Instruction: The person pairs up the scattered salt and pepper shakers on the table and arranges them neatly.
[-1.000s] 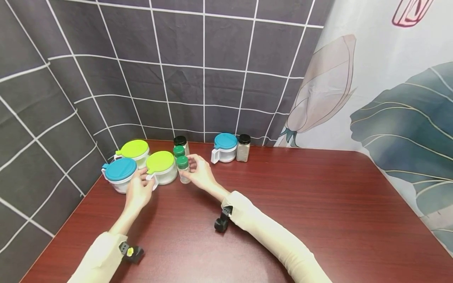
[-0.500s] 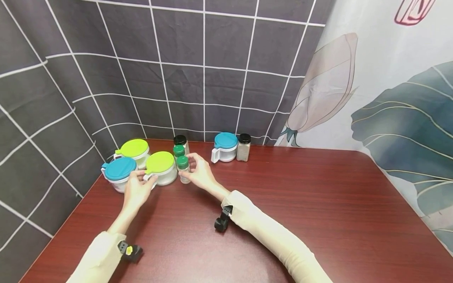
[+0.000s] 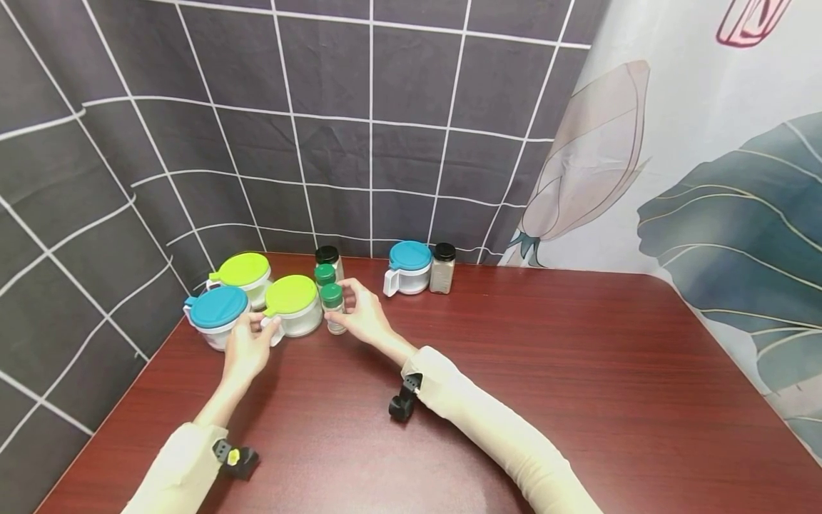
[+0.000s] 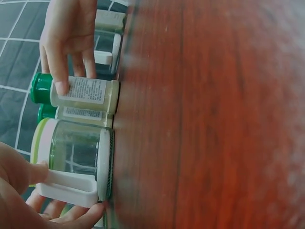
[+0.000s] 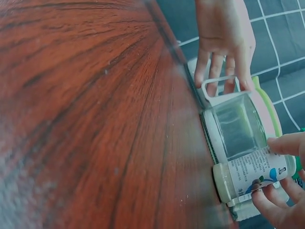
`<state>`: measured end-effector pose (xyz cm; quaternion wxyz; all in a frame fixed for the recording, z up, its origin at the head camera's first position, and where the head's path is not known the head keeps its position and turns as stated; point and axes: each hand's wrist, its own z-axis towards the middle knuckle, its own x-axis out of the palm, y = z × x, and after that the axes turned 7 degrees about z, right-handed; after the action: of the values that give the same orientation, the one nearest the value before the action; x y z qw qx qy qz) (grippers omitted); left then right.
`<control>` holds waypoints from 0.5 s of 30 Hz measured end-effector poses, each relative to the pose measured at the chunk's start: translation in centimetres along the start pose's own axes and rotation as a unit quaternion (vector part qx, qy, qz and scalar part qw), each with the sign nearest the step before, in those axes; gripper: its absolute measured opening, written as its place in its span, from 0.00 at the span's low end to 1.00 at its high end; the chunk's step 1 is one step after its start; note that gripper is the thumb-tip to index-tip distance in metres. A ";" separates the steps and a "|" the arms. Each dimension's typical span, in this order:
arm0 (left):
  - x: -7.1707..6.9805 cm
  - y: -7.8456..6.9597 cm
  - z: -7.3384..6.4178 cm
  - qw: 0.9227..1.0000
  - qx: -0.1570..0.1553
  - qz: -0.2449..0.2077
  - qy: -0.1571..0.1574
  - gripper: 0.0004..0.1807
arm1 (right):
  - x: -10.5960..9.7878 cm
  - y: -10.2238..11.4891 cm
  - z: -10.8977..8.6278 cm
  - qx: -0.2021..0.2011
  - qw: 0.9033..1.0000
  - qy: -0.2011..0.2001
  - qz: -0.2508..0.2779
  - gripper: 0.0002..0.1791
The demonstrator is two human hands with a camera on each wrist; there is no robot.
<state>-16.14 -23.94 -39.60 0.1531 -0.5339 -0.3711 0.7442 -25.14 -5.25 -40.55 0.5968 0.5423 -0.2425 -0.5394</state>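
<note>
My left hand [image 3: 246,350] is at the white handle [image 4: 71,187] of a clear seasoning jar [image 3: 302,321] with a lime-green lid. Its thumb lies against the handle near the lid, with the fingers on the handle's other side. With thumb and fingertips, my right hand [image 3: 364,314] holds a green-capped spice bottle [image 3: 333,314] upright beside that jar. A second green-capped bottle [image 3: 325,274] stands just behind it. In the right wrist view the label of the held bottle [image 5: 255,174] shows between the fingers.
Left of my left hand stands a blue-lidded jar [image 3: 220,308], with another lime-lidded jar [image 3: 242,273] behind. A black-capped bottle [image 3: 329,255] is near the wall. Farther right, a blue-lidded jar [image 3: 409,265] and a black-capped bottle [image 3: 442,270] stand side by side on the red-brown table [image 3: 578,371].
My left hand has shifted slightly left at the handle, whose outer end now shows more to the left. The right hand and its bottle stay in place.
</note>
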 end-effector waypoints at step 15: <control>-0.2 -0.3 0.0 1.000 -0.008 0.010 0.020 0.22 | 0.0 -0.3 0.1 0.007 1.000 -0.001 -0.002 0.26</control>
<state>-16.08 -23.86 -39.26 0.1488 -0.5534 -0.3684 0.7320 -25.33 -5.22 -40.76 0.5919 0.5462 -0.2456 -0.5394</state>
